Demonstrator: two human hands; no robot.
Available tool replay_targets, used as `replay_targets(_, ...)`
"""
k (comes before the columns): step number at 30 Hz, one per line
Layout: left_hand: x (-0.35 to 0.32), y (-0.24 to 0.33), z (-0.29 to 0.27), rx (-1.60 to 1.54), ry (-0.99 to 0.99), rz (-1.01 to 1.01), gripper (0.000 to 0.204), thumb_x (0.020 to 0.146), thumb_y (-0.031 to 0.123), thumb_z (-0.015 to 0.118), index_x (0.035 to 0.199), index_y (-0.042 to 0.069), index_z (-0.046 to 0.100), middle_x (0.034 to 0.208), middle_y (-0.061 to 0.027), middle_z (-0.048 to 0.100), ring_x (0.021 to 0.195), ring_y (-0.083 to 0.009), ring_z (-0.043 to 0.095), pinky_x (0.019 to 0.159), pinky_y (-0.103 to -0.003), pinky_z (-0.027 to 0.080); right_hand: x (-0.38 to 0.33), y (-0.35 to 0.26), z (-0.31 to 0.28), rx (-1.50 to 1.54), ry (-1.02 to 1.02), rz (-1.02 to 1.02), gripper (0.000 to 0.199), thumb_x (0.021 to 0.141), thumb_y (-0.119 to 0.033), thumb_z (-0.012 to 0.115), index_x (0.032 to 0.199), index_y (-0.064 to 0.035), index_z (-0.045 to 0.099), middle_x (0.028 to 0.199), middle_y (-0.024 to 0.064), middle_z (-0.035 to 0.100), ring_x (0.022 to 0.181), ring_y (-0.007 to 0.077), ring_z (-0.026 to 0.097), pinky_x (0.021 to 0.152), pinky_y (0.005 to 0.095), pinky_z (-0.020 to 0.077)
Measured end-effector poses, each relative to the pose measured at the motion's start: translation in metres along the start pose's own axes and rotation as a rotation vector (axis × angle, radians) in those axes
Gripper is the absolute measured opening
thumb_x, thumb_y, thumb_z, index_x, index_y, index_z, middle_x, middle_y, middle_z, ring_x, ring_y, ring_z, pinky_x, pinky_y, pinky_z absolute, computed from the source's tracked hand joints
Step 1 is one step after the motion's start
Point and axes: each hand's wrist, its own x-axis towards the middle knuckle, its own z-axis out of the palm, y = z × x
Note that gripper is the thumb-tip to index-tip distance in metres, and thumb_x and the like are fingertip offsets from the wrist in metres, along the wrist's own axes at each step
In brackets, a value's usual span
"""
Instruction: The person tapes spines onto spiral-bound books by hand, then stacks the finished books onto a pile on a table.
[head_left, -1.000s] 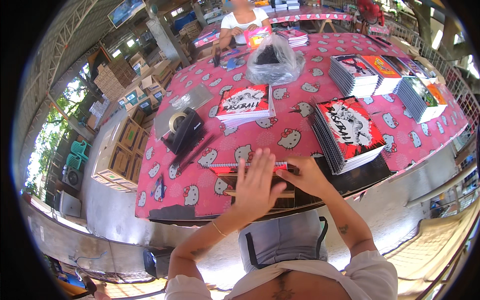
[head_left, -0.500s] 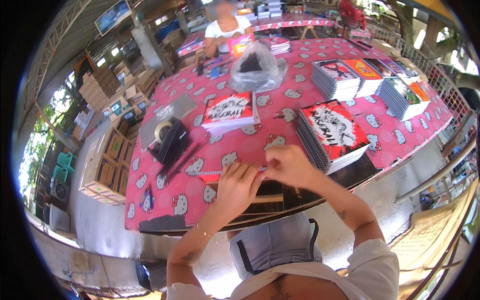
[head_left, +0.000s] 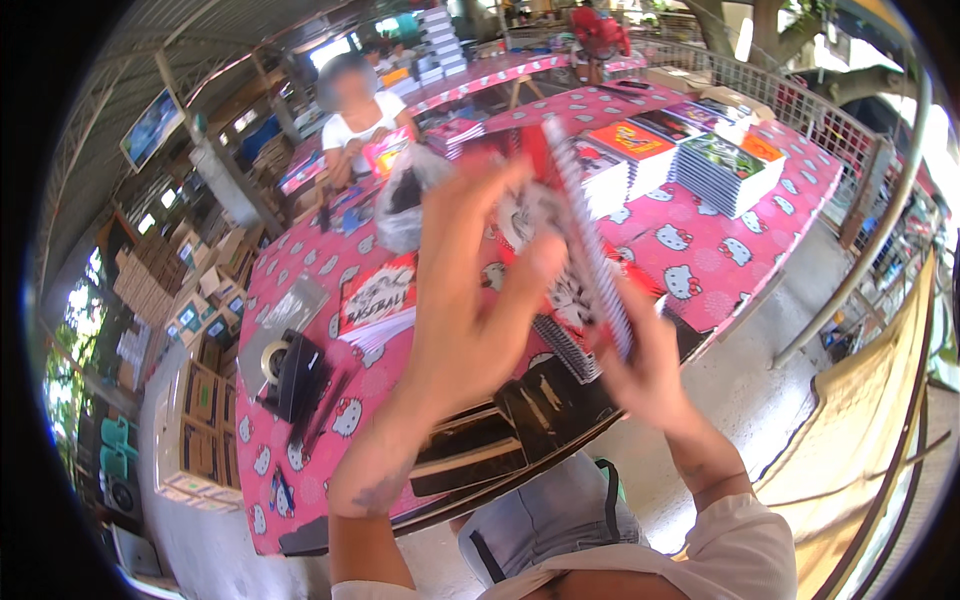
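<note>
Raised above the table, a spiral-bound notebook [head_left: 583,225] with a red, black and white cover stands tilted, its coil edge toward me. My right hand [head_left: 650,375] grips its lower end. My left hand [head_left: 460,300] is lifted beside the cover, fingers apart and blurred; whether it touches the notebook is hard to tell. Below the raised notebook lies a stack of similar spiral notebooks [head_left: 567,350], partly hidden by it and my right hand. To the left of my left hand sits a pile of unbound red-covered booklets [head_left: 378,295].
A black tape dispenser [head_left: 297,375] stands on the table's left side. Several stacks of finished notebooks [head_left: 722,175] fill the far right. A clear plastic bag [head_left: 400,225] lies mid-table, and beyond it a person [head_left: 365,130] handles a colourful booklet. Cardboard boxes [head_left: 200,420] stand left of the table.
The notebook that lay at the table's front edge under both hands is now lifted upright in my right hand. My left hand has risen and its fingers have spread. The view has turned rightward.
</note>
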Motion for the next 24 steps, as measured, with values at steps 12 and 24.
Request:
replay_targets(12,-0.041,-0.199,0.144,0.557,-0.415,-0.119,0.067,0.092,0.056,0.068,0.141,0.01,0.062,0.122,-0.0222,0.063,0.111,-0.0385,0.063,0.092,-0.044,0.051,0.016,0.085,-0.071,-0.611,-0.026,0.317,0.054,0.095,-0.026,0.07,0.142,-0.0016,0.057,0.133,0.0162,0.065,0.125,0.0324,0.061,0.104,0.0415,0.0478)
replay_targets(24,-0.123,-0.247,-0.102,0.653,-0.444,-0.259,0.03,0.09,0.01,0.073,0.12,0.006,0.071,0.113,-0.0168,0.071,0.104,-0.0372,0.069,0.091,-0.043,0.055,-0.03,0.094,0.016,-0.931,-0.115,-0.055,0.058,0.094,-0.047,0.065,0.136,-0.007,0.064,0.139,0.0138,0.063,0.134,0.0325,0.056,0.115,0.0586,0.0327)
